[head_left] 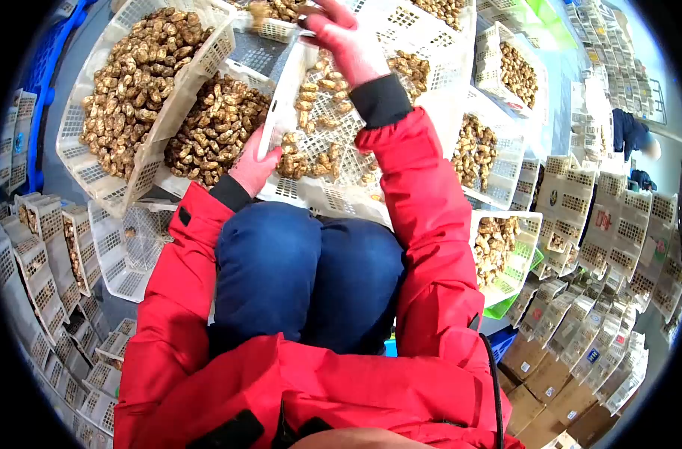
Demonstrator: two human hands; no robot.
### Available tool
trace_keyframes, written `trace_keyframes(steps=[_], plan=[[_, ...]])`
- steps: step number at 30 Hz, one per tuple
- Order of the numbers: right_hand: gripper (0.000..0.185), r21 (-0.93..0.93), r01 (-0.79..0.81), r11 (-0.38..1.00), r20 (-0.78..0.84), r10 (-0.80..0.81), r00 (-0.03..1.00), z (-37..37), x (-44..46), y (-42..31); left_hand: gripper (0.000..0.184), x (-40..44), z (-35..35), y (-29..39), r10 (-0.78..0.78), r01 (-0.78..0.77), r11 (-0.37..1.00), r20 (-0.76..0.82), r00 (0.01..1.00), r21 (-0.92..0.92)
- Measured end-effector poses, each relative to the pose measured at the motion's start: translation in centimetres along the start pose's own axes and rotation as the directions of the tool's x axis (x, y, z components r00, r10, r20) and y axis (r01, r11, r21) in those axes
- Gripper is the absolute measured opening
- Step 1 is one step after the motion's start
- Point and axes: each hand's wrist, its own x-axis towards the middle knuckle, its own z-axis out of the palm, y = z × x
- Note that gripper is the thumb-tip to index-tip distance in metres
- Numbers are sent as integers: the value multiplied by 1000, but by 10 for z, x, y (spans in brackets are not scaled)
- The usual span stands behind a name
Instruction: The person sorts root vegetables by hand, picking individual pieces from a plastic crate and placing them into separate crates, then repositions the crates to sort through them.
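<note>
Across my knees and ahead of them lies a white perforated plastic basket (pixel 345 142) with scattered brown-and-cream lumpy pieces (pixel 296 165), knobbly like unshelled peanuts; their exact kind is unclear. My left hand (pixel 255 166) grips this basket's near left rim, thumb on the inner side and the other fingers largely hidden. Above the far part of the same basket, my right hand (pixel 348 46) is raised, its fingers apart and nothing visible in them. A blurred brown piece (pixel 259 11) appears in the air to its left. Both hands look bare below dark cuffs.
Heaped baskets stand at the left (pixel 143 168) and just beside it, a second full basket (pixel 217 127). More part-filled baskets (pixel 490 153) line my right. Stacks of baskets (pixel 618 224), cardboard boxes (pixel 543 382) and a person in dark clothing (pixel 629 135) are farther right.
</note>
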Motion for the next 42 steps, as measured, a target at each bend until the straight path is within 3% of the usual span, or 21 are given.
trace_keyframes(steps=[2,3,4,6,7,10,13,15,17,18,23,26,31,32,33,35,36,38,40,41,42], plan=[[37,-317,-27,948,-199,-39,979,-52,29,30,50,1,-1,-1,61,-59,996,-35,998,63],[31,-215,-101,971,-343,21,939,-72,36,45,48,0,-2,-3,37,-32,995,-52,998,96],[32,-608,-265,748,-417,-16,909,-114,51,75,52,2,-5,-7,27,-24,992,-24,999,121],[41,-823,-420,382,-458,-7,889,-131,58,91,57,3,-4,-2,9,-12,993,23,1000,121],[43,-875,-471,115,-473,2,881,-125,59,89,53,1,-2,-2,-19,24,990,-42,999,141],[46,-875,-468,-123,-470,-19,883,-120,75,120,44,3,0,1,52,-26,963,-92,994,268],[44,-818,-543,-191,-561,56,826,-122,80,142,47,2,-2,16,27,-2,956,-82,996,295],[36,-881,-435,188,-441,6,897,-129,71,140,48,4,-3,-2,49,-31,974,-73,996,226],[24,-269,-415,869,-467,259,845,-132,57,129,48,2,-3,-5,34,-13,972,-85,996,236],[18,-40,-360,932,-384,319,867,-115,47,103,48,3,-4,-5,26,-10,976,-69,997,219],[28,240,-301,923,-128,338,933,-91,-5,54,50,2,-5,-7,33,-25,984,-44,998,178],[24,123,-310,943,-65,320,945,-61,-37,22,51,8,-7,-17,-7,25,972,-79,997,233],[14,-25,-679,734,-117,672,731,-53,-108,27,43,3,-5,-6,-35,34,999,19,999,14],[23,-12,-726,688,-20,725,688,-61,-123,30,42,3,-1,-7,109,-109,994,-24,994,15],[36,-19,-689,725,-157,678,718,-46,-141,14,41,0,2,-5,38,-42,993,-44,998,-108],[47,-403,-596,695,-332,496,803,-69,-163,24,41,-3,-1,-4,-11,7,998,-55,998,-68],[48,-810,-420,410,-406,124,905,-67,-173,4,41,-1,-3,-7,-34,32,996,-25,999,-82],[43,-817,-435,380,-540,-236,808,-66,-201,-35,41,3,-4,-17,-92,88,986,-26,995,-144],[47,-897,-438,-57,-351,-508,786,-113,-247,-47,40,4,2,-14,108,-111,990,-43,993,-87],[48,-798,-522,301,-602,-432,672,-103,-262,-54,41,-3,4,5,-41,34,979,-27,999,-200],[50,-663,-565,490,-713,-184,677,-130,-292,-48,42,1,3,-15,-91,85,948,-5,996,-307]])
